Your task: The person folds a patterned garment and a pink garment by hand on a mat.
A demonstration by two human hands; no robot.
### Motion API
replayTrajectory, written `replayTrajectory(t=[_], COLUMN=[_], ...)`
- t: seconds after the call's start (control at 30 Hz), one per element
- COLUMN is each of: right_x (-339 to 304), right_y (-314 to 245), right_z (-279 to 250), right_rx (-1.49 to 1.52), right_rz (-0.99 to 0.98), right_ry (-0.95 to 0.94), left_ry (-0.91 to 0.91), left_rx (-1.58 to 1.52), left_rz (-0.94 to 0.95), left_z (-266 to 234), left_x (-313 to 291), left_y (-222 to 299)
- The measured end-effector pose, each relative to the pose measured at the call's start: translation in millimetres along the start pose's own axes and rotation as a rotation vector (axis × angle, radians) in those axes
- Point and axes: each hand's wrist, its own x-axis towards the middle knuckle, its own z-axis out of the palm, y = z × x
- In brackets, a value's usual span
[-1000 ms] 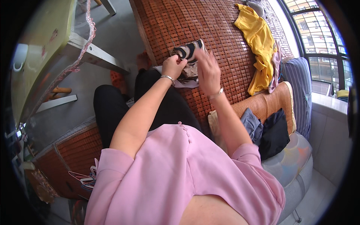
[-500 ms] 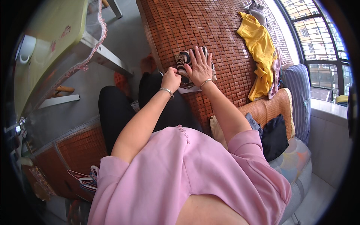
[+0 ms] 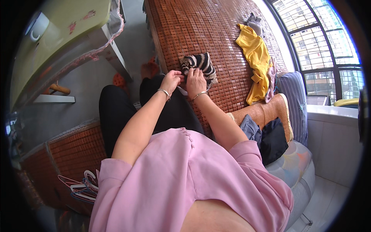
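A folded cloth with black and beige zebra-like stripes (image 3: 205,62) lies on the brown tile mat (image 3: 201,29), near its front left edge. My right hand (image 3: 196,82) rests on the lower part of this cloth, fingers lying on it and bent a little. Just left of the cloth is my left hand (image 3: 171,81), its fingers stretched toward the right hand with nothing visible in them. Something white shows partly beneath the hands, too covered to name.
A yellow garment (image 3: 257,58) lies on the mat to the right, a grey piece (image 3: 255,24) beyond it. Dark clothing (image 3: 273,141) hangs over an orange-brown pad (image 3: 262,106) by a striped blue cushion (image 3: 292,104). At left stands a covered table (image 3: 73,42); hangers (image 3: 85,187) lie lower left.
My right hand has drawn back toward me from lying spread over the striped cloth, uncovering more of it. My left hand's fingers have uncurled. The view has shifted slightly.
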Motion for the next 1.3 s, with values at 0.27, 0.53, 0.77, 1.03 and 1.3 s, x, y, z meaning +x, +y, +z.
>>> replayTrajectory(t=[0.27,0.53,0.77,1.03,1.3], right_x=[18.3,-62.5,-38.8,-10.8,-28.2], right_y=[138.9,166.0,146.1,90.9,83.7], right_z=[-70.7,40.6,-18.9,-8.7,12.9], right_rx=[1.568,1.955,0.461,0.308,0.399], right_rz=[0.447,0.991,0.556,0.161,0.224], right_ry=[-0.045,-0.007,0.216,0.181,0.091], left_ry=[-0.001,-0.169,-0.619,-0.005,-0.122], left_rx=[-0.003,1.09,1.476,1.297,1.431], left_rz=[0.02,0.552,0.946,0.867,0.641], left_z=[-7.0,25.9,76.2,93.5,73.6], left_x=[-11.2,-29.4,-90.8,-41.1,-19.3], left_y=[2.8,-7.5,-23.2,12.9,-24.3])
